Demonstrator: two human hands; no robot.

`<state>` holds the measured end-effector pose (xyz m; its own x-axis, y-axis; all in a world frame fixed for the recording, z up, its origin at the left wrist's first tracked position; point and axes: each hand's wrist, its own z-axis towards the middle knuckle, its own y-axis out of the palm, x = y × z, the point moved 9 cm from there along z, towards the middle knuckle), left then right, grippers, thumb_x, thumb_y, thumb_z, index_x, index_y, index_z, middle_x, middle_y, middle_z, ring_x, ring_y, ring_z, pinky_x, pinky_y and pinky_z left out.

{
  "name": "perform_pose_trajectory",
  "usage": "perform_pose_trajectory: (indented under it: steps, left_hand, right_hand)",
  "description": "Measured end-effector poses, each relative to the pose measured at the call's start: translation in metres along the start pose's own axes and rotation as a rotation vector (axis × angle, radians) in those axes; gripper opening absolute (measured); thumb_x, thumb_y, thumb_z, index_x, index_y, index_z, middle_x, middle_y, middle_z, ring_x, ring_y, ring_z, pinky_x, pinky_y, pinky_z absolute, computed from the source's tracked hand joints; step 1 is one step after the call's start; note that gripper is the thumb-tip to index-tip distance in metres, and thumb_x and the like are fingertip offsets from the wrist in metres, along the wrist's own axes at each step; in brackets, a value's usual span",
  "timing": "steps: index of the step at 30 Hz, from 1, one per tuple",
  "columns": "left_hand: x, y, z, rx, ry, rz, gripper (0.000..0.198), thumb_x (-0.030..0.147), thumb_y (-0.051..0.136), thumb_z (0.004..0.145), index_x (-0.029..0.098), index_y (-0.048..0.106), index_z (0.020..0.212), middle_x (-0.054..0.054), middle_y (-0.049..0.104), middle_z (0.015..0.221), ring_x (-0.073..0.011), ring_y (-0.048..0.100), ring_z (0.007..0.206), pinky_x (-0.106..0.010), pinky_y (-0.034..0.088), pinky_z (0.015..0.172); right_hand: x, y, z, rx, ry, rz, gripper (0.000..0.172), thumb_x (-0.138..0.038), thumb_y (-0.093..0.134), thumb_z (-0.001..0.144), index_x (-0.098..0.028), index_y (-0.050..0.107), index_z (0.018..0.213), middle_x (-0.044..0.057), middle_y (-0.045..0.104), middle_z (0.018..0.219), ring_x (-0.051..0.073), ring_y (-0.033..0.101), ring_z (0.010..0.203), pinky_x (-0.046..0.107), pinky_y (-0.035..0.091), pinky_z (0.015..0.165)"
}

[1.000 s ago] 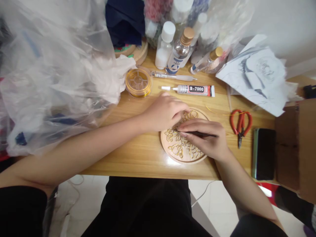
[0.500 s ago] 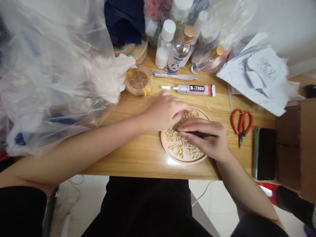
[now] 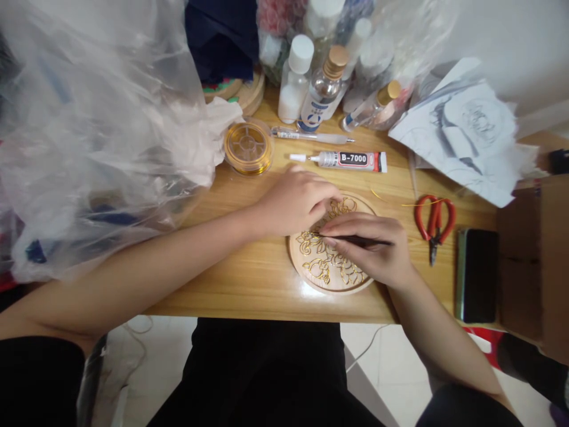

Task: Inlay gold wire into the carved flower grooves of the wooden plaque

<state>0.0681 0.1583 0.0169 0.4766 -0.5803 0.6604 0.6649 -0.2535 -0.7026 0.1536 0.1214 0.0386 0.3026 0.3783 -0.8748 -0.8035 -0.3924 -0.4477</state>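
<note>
A round wooden board [image 3: 306,274] with a raised rim lies near the table's front edge. Gold wire [image 3: 319,270] bent into flower and leaf outlines covers its face. My left hand [image 3: 297,201] rests over the board's upper left rim, its fingers curled in and pressed on it; the fingertips are partly hidden. Pinched between thumb and fingers of my right hand [image 3: 373,243] are slim dark tweezers [image 3: 367,241]. Their tip touches down among the wire outlines close beside the left hand. Anything held in the tip is too small to tell.
Behind the board lie a glue tube [image 3: 353,160], a pen [image 3: 311,136] and a gold wire spool [image 3: 249,146]. Bottles [image 3: 317,98] stand further back. To the right are red-handled pliers [image 3: 434,222], a phone [image 3: 477,276] and paper drawings [image 3: 462,130]. Plastic bags [image 3: 111,130] fill the left.
Both hands and the tweezers keep nearly the same place on the board. The whole view has shifted very slightly.
</note>
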Motion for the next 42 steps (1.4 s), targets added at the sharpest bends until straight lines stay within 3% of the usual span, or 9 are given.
perform_pose_trajectory:
  steps: [29, 42]
  left_hand:
    - [-0.0017, 0.0009, -0.0007, 0.002, -0.010, 0.003, 0.030, 0.007, 0.049, 0.079, 0.021, 0.070, 0.094, 0.002, 0.073, 0.083, -0.0159, 0.066, 0.083, -0.035, 0.039, 0.084]
    - [-0.0027, 0.0023, 0.0001, -0.014, -0.024, 0.003, 0.031, 0.007, 0.049, 0.079, 0.023, 0.070, 0.094, 0.002, 0.073, 0.084, -0.0151, 0.065, 0.082, -0.035, 0.039, 0.085]
  right_hand:
    - [-0.0009, 0.0017, -0.0017, -0.013, -0.009, 0.007, 0.016, -0.004, 0.073, 0.073, -0.015, 0.074, 0.085, 0.008, 0.075, 0.085, 0.017, 0.071, 0.081, 0.028, 0.058, 0.072]
    - [-0.0004, 0.0010, -0.0020, 0.002, 0.004, -0.003, 0.019, -0.008, 0.073, 0.074, -0.020, 0.076, 0.088, 0.005, 0.075, 0.085, 0.017, 0.071, 0.079, 0.029, 0.059, 0.071]
